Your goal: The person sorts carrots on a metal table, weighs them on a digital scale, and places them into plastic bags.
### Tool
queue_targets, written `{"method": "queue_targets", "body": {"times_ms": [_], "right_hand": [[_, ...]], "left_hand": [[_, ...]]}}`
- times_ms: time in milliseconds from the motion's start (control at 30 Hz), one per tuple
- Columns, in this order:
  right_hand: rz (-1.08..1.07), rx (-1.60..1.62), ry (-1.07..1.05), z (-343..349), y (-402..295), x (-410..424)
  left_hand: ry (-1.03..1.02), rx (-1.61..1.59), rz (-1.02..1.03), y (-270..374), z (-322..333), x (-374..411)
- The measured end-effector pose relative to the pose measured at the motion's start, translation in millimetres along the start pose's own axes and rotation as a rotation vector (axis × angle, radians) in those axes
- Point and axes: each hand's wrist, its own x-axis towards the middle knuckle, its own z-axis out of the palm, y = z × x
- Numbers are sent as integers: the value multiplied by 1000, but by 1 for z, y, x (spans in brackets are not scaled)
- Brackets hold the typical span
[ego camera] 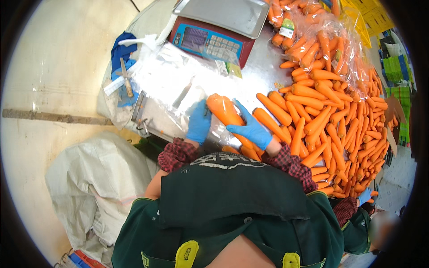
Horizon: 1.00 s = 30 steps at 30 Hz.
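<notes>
My right hand, in a blue glove, is shut on a bunch of carrots. Their thick ends point up and away from me, towards my left hand. That left hand, also gloved, is beside those ends, its fingers at a clear plastic bag; glare hides much of the film. Under my right hand and wrist more carrots lie at the table's near edge. Just right of it begins a large heap of loose carrots.
A weighing scale with a steel pan stands at the back. Bagged carrots lie at the back right. On the left are a knife and blue cloth. A white woven sack stands lower left. A co-worker's gloved hand is at far right.
</notes>
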Motion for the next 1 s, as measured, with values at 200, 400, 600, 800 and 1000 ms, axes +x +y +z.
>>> {"method": "queue_targets", "body": {"times_ms": [200,400,600,800,1000], "right_hand": [[136,493,367,-19,10,-11],[-168,122,223,-27,-33,-79],[37,551,67,-28,-90,-150],[-212,400,108,-23,-150,-180],[-946,-759,475,-26,-126,-137]], "left_hand": [[-635,215,719,51,7,6],[-677,-467,3,121,11,15],[-899,-561,-306,214,-16,41],[-843,-766,-12,265,-40,30],[-1177,232,278,229,5,53]]}}
